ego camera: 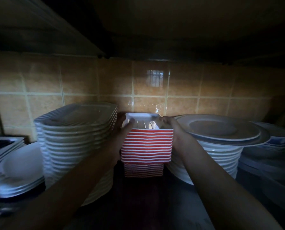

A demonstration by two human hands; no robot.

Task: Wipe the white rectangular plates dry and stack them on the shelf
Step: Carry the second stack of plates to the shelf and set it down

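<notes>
Head view: white plate (141, 116) sits between left grip (122, 137) and right grip (172, 131), each pinching one end.

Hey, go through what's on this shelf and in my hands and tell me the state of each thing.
White rectangular plate: held at both sides, near part under the cloth; resting or lifted, cannot tell.
Striped cloth: draped over the plate, hanging down in front.
Left hand: grips the plate's left edge.
Right hand: grips the plate's right edge.
Squarish plate stack: upright, left of the plate.
Round plate stack: upright, right of it.
</notes>
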